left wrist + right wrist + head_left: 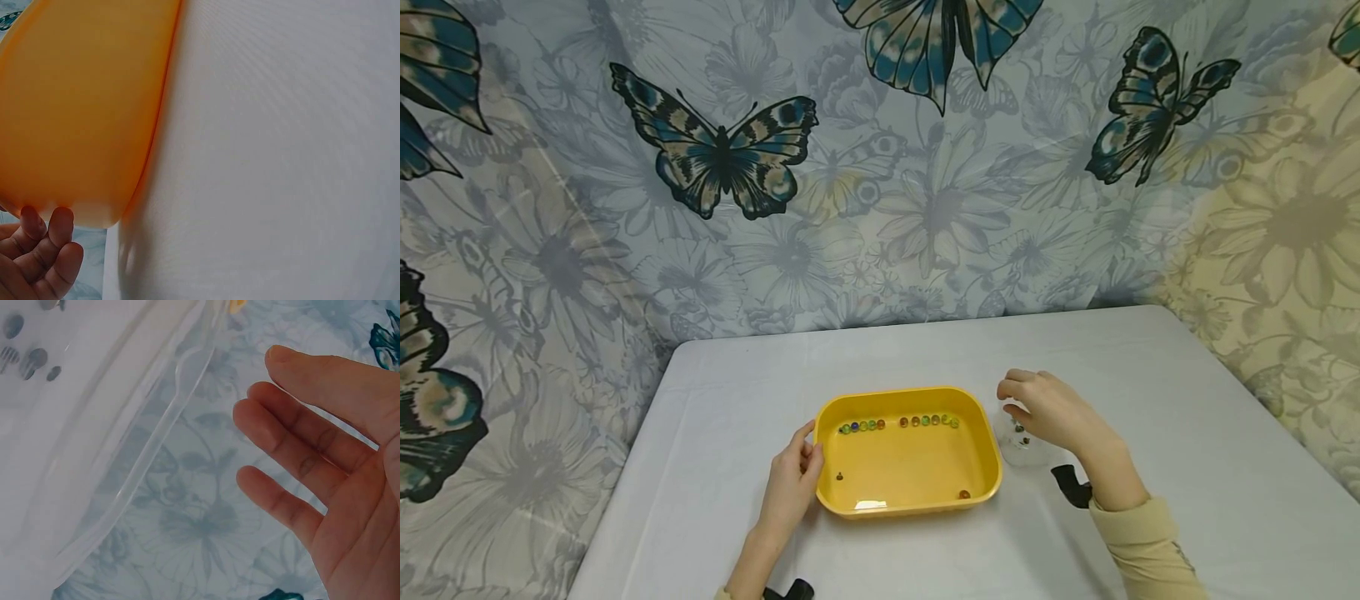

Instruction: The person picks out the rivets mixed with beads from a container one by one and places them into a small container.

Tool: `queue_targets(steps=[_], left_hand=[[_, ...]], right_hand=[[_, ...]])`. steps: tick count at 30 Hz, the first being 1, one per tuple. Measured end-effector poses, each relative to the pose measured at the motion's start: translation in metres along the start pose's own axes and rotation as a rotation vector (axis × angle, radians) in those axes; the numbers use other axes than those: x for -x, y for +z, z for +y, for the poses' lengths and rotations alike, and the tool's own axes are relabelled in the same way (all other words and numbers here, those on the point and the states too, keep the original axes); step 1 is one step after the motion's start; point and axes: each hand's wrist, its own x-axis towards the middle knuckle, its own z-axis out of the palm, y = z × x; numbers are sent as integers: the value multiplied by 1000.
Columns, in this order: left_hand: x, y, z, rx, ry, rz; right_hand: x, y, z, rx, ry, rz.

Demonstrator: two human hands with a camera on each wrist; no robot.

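The yellow tray (910, 467) holds several glass marbles (930, 420) lined up along its far side in two groups. A brown marble (964, 495) lies near its front right corner, and a small dark piece (839, 477) toward the left. At the tray's left rim, my left hand (790, 483) grips the edge; in the left wrist view its fingertips (60, 225) press the outer wall. My right hand (1051, 410) hovers over a clear container (1022, 454), fingers relaxed and apart with nothing between them. Several small dark round things (37, 358) show inside the container, which my hand partly covers in the head view.
A white cloth (760, 375) covers the table under the tray and container. Behind the table stands a backdrop (925, 250) printed with butterflies and flowers. Black straps (1071, 486) show at both wrists.
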Motion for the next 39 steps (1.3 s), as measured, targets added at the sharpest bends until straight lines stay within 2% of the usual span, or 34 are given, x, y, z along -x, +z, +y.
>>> queue_targets(steps=[11,39], left_hand=[[0,-1,2,4,-9,-10],[0,-1,0,14,-1,-17]], right_hand=[[-12,-1,-12,31,-67,-2],[-43,8,-42,82,-194,-86]])
